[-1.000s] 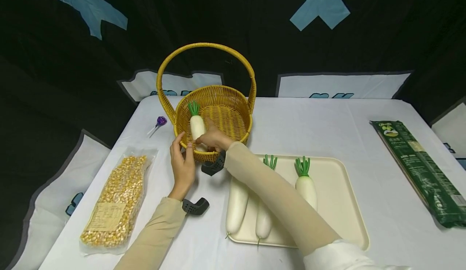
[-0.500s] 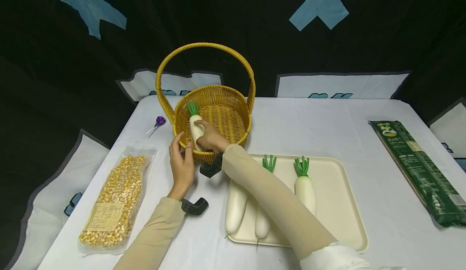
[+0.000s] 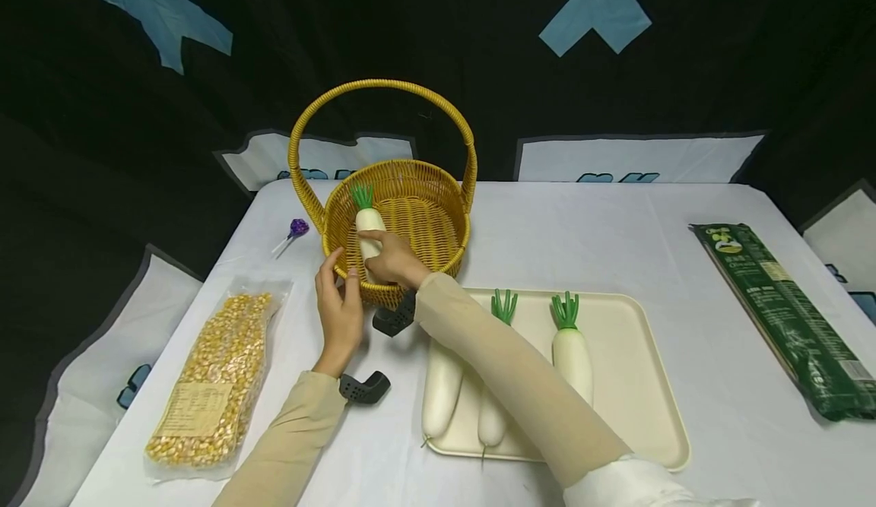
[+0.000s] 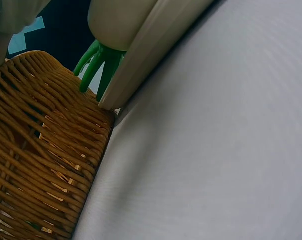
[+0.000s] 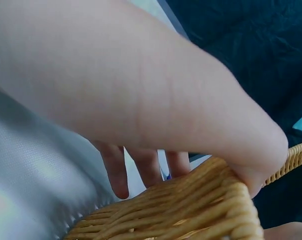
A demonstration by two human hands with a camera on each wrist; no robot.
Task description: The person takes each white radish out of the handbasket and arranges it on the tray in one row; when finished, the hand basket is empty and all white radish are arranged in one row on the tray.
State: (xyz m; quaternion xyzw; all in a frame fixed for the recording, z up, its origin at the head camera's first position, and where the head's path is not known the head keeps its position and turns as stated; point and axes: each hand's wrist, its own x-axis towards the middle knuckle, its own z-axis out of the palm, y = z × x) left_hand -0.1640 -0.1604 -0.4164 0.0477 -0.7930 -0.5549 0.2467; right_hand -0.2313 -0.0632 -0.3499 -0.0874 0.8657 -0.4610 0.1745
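Inside the yellow wicker basket (image 3: 427,222), toward its left side, lies a white radish (image 3: 371,220) with green stems pointing away from me. My right hand (image 3: 397,258) reaches over the near rim and grips this radish around its body, thumb and fingers on either side. At the basket's near left, my left hand (image 3: 340,317) holds the wall, its thumb bent over the rim. In the right wrist view that left hand (image 5: 166,100) fills the upper part, its other fingers (image 5: 147,167) outside the weave. The left wrist view shows the basket's woven side (image 4: 46,150).
Several more white radishes (image 3: 443,389) lie on a cream tray (image 3: 630,385) below my right forearm. A bag of corn kernels (image 3: 219,378) and a purple lollipop (image 3: 298,227) are at left. A long green packet (image 3: 787,317) lies at far right. The basket's tall handle (image 3: 383,83) arches above.
The right hand has shifted its grip higher up the radish in the basket, its fingers closing around the body. The left hand stays at the rim.
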